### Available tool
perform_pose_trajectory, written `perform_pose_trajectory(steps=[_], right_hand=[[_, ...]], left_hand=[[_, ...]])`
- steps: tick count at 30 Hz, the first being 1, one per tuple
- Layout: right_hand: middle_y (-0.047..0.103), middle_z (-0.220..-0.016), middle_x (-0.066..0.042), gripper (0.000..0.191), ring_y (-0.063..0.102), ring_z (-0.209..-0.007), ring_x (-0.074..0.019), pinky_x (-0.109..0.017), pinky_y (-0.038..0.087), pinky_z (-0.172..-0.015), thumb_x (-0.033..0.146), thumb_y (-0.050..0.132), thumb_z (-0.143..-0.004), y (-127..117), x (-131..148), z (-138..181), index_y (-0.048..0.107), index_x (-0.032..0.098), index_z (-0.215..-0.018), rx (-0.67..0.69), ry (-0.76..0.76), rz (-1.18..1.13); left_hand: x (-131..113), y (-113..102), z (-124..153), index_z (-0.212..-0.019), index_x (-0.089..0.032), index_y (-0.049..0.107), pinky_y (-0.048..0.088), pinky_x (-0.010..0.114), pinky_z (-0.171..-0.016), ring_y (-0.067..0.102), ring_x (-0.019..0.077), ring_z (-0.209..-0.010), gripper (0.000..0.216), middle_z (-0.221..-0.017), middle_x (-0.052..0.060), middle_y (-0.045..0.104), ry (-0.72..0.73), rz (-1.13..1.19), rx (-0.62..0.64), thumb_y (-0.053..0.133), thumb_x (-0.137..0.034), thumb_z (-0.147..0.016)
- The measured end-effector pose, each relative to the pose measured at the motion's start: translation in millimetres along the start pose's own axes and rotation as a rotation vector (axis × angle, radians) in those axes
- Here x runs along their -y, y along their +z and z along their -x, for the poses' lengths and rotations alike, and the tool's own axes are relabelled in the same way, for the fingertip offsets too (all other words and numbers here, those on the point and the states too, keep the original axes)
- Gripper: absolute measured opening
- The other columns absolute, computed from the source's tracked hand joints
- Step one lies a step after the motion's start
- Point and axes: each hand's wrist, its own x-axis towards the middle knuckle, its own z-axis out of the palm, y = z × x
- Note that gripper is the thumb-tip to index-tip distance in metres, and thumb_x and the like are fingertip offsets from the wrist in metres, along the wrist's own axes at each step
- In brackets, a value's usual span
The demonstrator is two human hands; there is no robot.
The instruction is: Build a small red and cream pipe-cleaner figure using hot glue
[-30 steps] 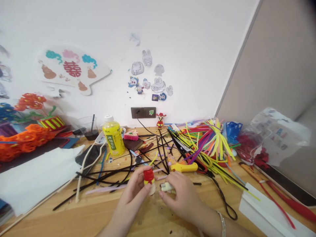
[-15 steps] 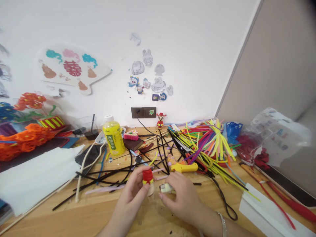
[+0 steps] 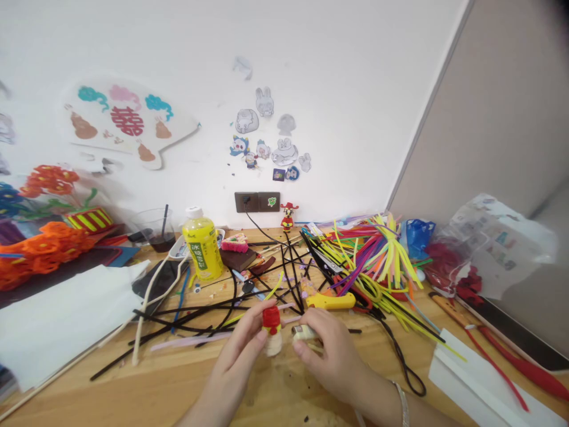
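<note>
Between the thumb and fingers of my left hand [image 3: 240, 353] is a small fuzzy figure piece [image 3: 271, 321], red on top with yellow trim and a cream lower part. My right hand [image 3: 334, 351], with a bracelet at the wrist, is closed around a pale lighter [image 3: 303, 333], its metal end pointing left at the piece. A short gap separates the two. Behind my right hand lies a yellow-handled glue gun [image 3: 331, 300]. Black pipe cleaners [image 3: 195, 317] are scattered beyond my left hand. A finished-looking red-hatted figurine [image 3: 288, 218] stands by the wall.
A yellow drink bottle [image 3: 203, 246] and a plastic cup [image 3: 156, 231] stand at the back left. Colourful pipe cleaners [image 3: 393, 249] are heaped to the right, near scissors [image 3: 326, 261]. White paper [image 3: 66, 314] covers the left side, and a white sheet [image 3: 471, 379] lies right.
My left hand has turned the figure piece more upright and slightly to the right, showing more of its cream part. The lighter has shifted a little right and tilted in my right hand.
</note>
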Motion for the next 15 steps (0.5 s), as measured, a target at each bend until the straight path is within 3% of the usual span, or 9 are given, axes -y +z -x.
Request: perform_pose_trajectory(steps=[6,11,15], right_hand=[[0.042,-0.060,0.002,0.019,0.041,-0.058,-0.0135,-0.024,0.029,-0.053,0.033,0.045,-0.075,-2.8,1.8,0.2,0.042,0.018,-0.063,0.008,0.032,-0.093],[0.041,-0.060,0.003,0.020,0.041,-0.058,-0.0131,-0.023,0.028,-0.053,0.034,0.045,-0.075,-0.3,0.2,0.9,0.041,0.019,-0.063,0.037,0.059,-0.123],[0.040,-0.060,0.003,0.021,0.040,-0.058,-0.0130,-0.023,0.028,-0.052,0.035,0.045,-0.076,-1.0,1.8,0.6,0.042,0.019,-0.063,0.063,0.060,-0.173]], left_hand=[[8.7,-0.4,-2.5,-0.111,-0.026,0.057,0.031,0.033,-0.102,0.044,0.0222,-0.119,0.040,-0.125,0.004,0.055,0.000,0.040,0.037,0.062,-0.038,-0.073],[15.2,3.3,-3.8,-0.107,-0.029,0.055,0.046,0.029,-0.086,0.056,0.0210,-0.104,0.038,-0.114,0.005,0.061,0.048,0.122,0.108,0.067,-0.032,-0.071],[13.1,6.5,-2.8,-0.106,-0.026,0.055,0.050,0.028,-0.076,0.061,0.0202,-0.090,0.040,-0.099,0.005,0.065,0.051,0.115,0.074,0.069,-0.027,-0.069]])
